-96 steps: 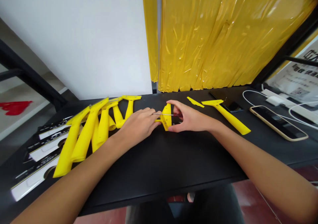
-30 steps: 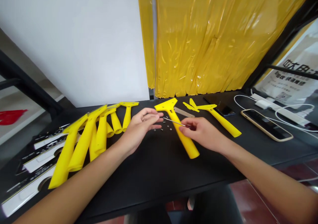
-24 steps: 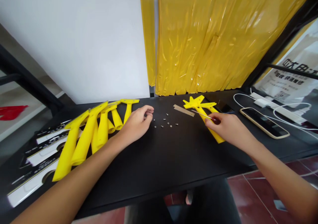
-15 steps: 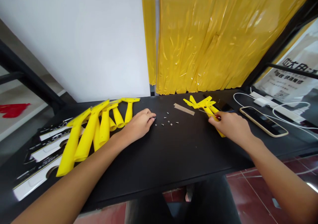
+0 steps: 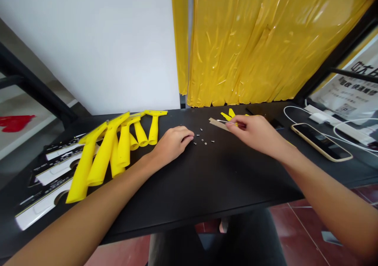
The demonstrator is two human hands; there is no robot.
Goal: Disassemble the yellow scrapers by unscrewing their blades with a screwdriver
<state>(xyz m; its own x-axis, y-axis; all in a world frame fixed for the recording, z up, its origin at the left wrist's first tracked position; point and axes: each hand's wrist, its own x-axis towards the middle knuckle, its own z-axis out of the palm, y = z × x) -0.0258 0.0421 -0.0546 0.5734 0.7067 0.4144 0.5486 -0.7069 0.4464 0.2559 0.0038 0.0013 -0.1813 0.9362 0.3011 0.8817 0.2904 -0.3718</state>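
So there's just the one cam here, worn on the person's head, looking forward and down over the flat black table (image 5: 189,195). It's close enough that both bare forearms run in from the bottom corners. Up top it catches the smooth white panel (image 5: 97,41) and the wrinkled, shiny yellow plastic sheeting (image 5: 236,41) behind the table, and at the bottom the dark red tiled floor (image 5: 291,234).

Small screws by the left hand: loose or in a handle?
Loose: the screws lie scattered on the black table, near the left hand.

Four screws (image 5: 212,141), two nuts (image 5: 206,143), three boxes (image 5: 41,214) visible.
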